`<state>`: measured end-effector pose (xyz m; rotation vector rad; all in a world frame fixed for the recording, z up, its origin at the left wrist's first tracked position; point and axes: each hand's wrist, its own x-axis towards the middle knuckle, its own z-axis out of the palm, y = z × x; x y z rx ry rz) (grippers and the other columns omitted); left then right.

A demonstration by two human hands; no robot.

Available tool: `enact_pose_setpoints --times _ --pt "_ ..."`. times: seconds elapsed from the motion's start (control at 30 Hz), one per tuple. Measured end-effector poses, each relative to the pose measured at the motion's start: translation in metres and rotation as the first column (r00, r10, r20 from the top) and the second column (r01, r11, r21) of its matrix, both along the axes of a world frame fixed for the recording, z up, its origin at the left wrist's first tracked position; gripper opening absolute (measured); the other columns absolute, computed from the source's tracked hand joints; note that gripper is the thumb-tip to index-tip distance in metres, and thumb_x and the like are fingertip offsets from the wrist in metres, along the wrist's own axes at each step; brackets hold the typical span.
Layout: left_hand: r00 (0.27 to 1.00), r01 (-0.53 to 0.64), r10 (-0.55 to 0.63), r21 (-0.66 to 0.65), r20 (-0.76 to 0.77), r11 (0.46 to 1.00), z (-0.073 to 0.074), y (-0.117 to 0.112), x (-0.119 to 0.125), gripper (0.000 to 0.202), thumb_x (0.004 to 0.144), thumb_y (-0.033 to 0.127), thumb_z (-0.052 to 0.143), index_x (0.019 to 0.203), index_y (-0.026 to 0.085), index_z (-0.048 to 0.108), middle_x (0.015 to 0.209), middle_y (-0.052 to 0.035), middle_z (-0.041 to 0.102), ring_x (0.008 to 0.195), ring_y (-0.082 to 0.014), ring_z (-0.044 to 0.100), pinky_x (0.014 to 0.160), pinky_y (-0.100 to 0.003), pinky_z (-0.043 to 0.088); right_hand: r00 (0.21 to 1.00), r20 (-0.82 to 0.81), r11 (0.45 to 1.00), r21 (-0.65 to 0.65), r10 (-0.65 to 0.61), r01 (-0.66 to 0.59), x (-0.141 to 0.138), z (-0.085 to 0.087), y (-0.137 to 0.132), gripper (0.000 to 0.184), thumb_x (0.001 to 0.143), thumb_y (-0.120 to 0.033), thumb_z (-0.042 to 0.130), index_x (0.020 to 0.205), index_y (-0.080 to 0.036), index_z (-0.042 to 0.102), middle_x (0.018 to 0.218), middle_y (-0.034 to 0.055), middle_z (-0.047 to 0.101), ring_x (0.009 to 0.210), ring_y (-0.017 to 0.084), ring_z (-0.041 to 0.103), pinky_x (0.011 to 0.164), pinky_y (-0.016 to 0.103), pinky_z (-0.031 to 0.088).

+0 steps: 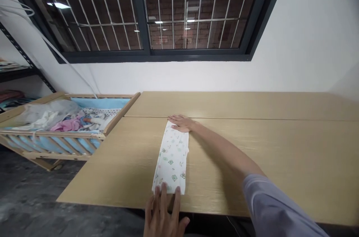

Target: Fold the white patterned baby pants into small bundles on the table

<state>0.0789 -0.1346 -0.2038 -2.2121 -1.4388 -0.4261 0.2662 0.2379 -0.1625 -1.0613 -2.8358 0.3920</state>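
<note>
While the right hand [181, 123] is lying flat and open across the far end of a long folded strip of white cloth [171, 158], the left hand [164, 214] is spreading its fingers over the near end, fingertips pressing on the fabric's edge. Neither hand is closing on the cloth; both are resting on it from above, with no pinch showing. The strip, printed with small green motifs, is lying lengthwise on a pale wood-grain worktop [252, 162], running from near the front edge at six o'clock up to a seam [238, 118] between two panels at twelve o'clock. The right arm [224, 151] is reaching in from four o'clock in a lilac sleeve [277, 207]. At about ten o'clock, just beside the worktop, a wooden crib [56, 135] with blue padding is holding a heap of clothes [67, 123]. Beyond the worktop, a barred window [146, 12] is sitting in a white wall [294, 24], and a dark metal shelf [17, 74] is standing around nine o'clock.
</note>
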Motion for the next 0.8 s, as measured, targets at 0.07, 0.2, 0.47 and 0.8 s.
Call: enact_pose_setpoints --times 0.07,0.2,0.47,0.8 --pt "1.000 -0.009 0.009 0.000 -0.012 1.000 0.000 0.000 0.001 0.065 0.087 0.044 0.066 0.148 0.032 0.049 0.139 -0.0160 0.063 0.123 -0.0372 0.062 0.094 -0.046 0.046 1.000 -0.018 1.000 -0.003 0.006 -0.006 -0.001 -0.001 0.003 0.067 0.103 -0.058 0.031 0.161 -0.027 0.020 0.168 0.0022 0.014 0.156 0.023 0.011 0.126 0.042 0.005" --pt "1.000 0.016 -0.015 0.021 -0.007 1.000 -0.001 0.003 0.006 0.063 0.089 0.054 0.061 0.147 0.032 0.050 0.135 -0.0166 0.065 0.118 -0.0373 0.065 0.090 -0.046 0.048 0.999 -0.038 1.000 0.006 0.024 -0.024 0.003 -0.005 0.004 0.067 0.103 -0.057 0.034 0.161 -0.027 0.022 0.167 0.0021 0.016 0.156 0.023 0.013 0.126 0.042 0.006" --pt "1.000 -0.007 0.008 -0.051 0.011 0.999 -0.002 0.013 0.055 0.067 0.083 0.041 0.070 0.146 0.028 0.051 0.139 -0.0191 0.061 0.123 -0.0416 0.060 0.091 -0.051 0.049 1.000 -0.022 0.998 0.068 0.003 -0.001 0.050 0.002 0.004 0.062 0.104 -0.050 0.036 0.160 -0.024 0.027 0.166 0.0045 0.022 0.154 0.023 0.019 0.126 0.043 0.009" --pt "0.958 0.254 -0.124 -0.568 0.258 0.783 0.093 0.077 0.042 0.023 0.098 0.034 0.056 0.092 0.020 0.073 0.092 -0.0072 0.073 0.092 -0.0267 0.068 0.092 -0.045 0.047 0.993 -0.107 0.963 0.259 -0.050 0.076 0.059 0.044 -0.104 0.039 0.101 -0.027 0.044 0.133 -0.013 0.062 0.134 0.0186 0.062 0.127 0.031 0.056 0.110 0.049 0.039"
